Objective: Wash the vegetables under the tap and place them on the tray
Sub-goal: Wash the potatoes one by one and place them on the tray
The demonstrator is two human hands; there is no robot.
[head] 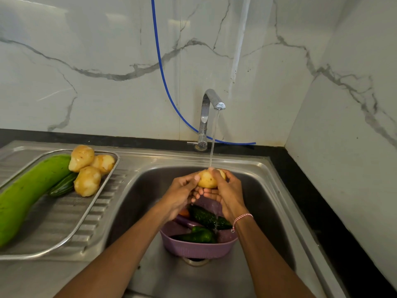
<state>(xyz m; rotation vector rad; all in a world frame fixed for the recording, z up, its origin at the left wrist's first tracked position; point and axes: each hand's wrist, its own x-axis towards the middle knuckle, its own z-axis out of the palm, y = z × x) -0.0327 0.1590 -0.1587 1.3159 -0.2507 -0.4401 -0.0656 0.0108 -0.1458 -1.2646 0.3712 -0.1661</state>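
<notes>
All positions below are referenced to the sink (268, 190).

1. Above the sink, toward its rear, we recorded both hands clamped on one potato (207, 179). The left hand (180, 194) curled round the potato's left side. The right hand (227, 190) curled round its right side, with the fingers wrapped beneath. The fingertips of both hands met under the potato. A red-and-white thread band (241, 219) circled the right wrist.

2. Behind the sink, the tap (207, 117) stood on the black desk (322, 211). A water stream (214, 138) fell onto the top of the potato and ran off the hands into the sink.

3. Inside the sink, over the drain (195, 261), sat a purple colander (193, 250). We noted in it a dark cucumber (206, 217), a green pepper (197, 234), a purple aubergine (187, 221) and an orange item (184, 212) that the left hand mostly hid.

4. Left of the sink, on the ribbed drainboard (120, 183), lay the tray (64, 222). It carried a long pale-green gourd (28, 190), three washed potatoes (87, 181) clustered at the corner nearest the sink's rear, and a second cucumber (63, 186) touching both.

5. Behind the sink, a blue hose (163, 72) ran down the marble wall (86, 39).
</notes>
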